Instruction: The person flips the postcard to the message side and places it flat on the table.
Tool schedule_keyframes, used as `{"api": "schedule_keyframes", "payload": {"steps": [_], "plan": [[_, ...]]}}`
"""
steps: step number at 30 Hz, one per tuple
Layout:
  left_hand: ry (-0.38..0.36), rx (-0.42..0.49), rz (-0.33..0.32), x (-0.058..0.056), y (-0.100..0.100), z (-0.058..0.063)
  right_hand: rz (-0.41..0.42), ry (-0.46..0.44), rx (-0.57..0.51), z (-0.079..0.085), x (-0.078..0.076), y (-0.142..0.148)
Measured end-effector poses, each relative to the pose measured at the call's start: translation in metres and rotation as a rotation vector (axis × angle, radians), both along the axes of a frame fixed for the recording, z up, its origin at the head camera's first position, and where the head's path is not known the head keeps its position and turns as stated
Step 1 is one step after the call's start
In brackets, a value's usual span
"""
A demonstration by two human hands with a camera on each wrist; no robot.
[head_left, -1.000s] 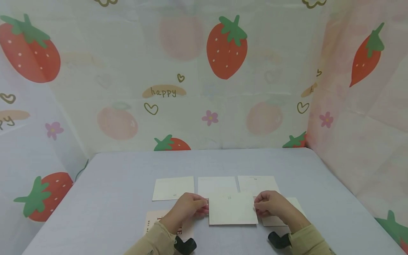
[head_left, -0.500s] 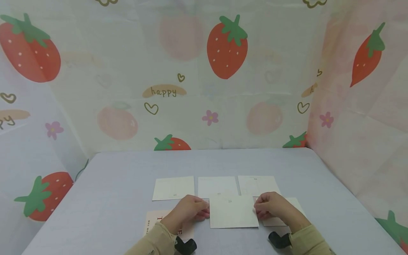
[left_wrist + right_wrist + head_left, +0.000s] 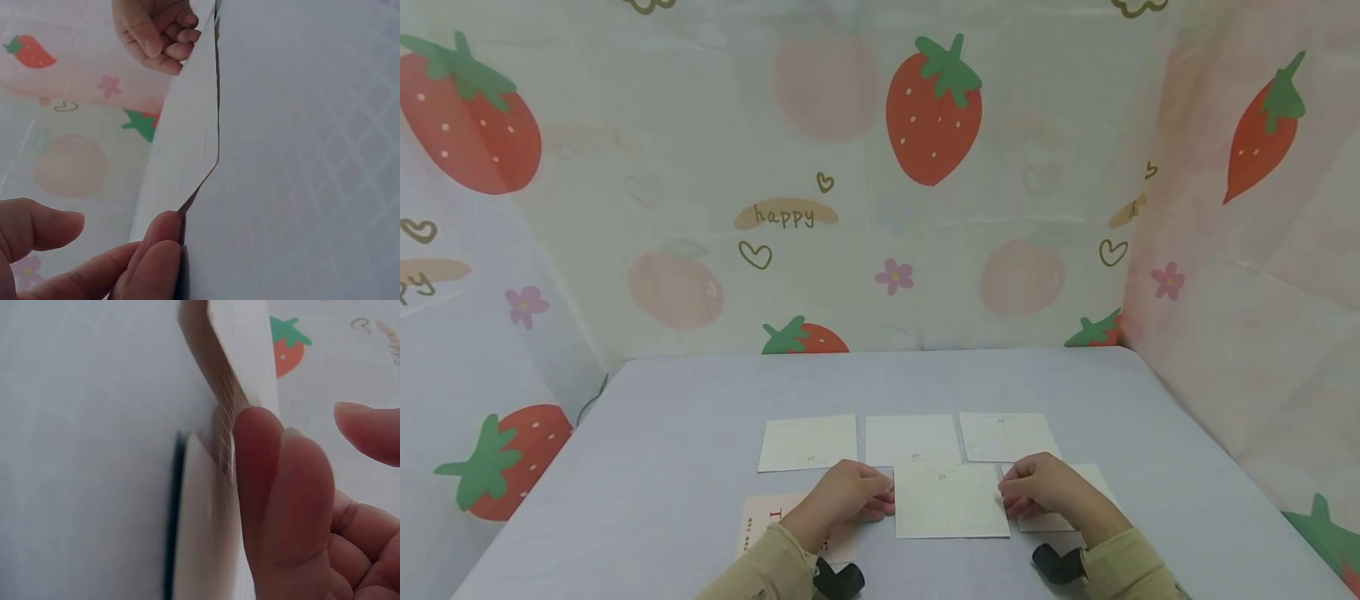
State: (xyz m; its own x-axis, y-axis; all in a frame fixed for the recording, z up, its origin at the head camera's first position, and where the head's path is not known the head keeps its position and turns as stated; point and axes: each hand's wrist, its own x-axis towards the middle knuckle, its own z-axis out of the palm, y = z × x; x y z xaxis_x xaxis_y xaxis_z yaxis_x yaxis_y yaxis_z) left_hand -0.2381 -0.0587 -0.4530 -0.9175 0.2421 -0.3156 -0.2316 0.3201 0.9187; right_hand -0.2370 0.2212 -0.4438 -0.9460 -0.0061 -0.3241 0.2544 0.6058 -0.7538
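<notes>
A blank cream card [image 3: 951, 502] with a tiny mark near its far edge lies between the two hands in the head view. My left hand [image 3: 844, 500] touches its left side with the fingertips; in the left wrist view the thumb [image 3: 59, 226] stands apart from the card. On the other side, the fingertips of my right hand [image 3: 1037, 485] touch the card's edge, and that thumb [image 3: 369, 431] is likewise lifted away. The card's brownish underside [image 3: 209, 350] shows in the right wrist view, so that edge sits slightly off the table.
Behind lies a row of three pale cards, at left [image 3: 807, 443], middle [image 3: 912, 439] and right [image 3: 1007, 437]. Another pale card [image 3: 1093, 483] is partly under the right hand. A card with red lettering [image 3: 767, 510] lies beneath the left forearm. Strawberry-print cloth [image 3: 850, 167] surrounds the white table [image 3: 685, 417].
The card has come down and slightly toward me, uncovering more of the middle back card. Both hands have sunk a little with it.
</notes>
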Motion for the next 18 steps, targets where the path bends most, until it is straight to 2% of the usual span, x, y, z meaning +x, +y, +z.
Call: {"api": "schedule_keyframes", "payload": {"steps": [9,18], "plan": [[0.004,0.044,-0.021,0.0005,-0.0007,0.0009,0.024,-0.018,-0.011,-0.0018,-0.0008,0.0023],[0.004,0.05,-0.026,0.0014,-0.0004,0.0013,0.026,-0.022,-0.005,-0.0002,-0.0004,0.002]]}}
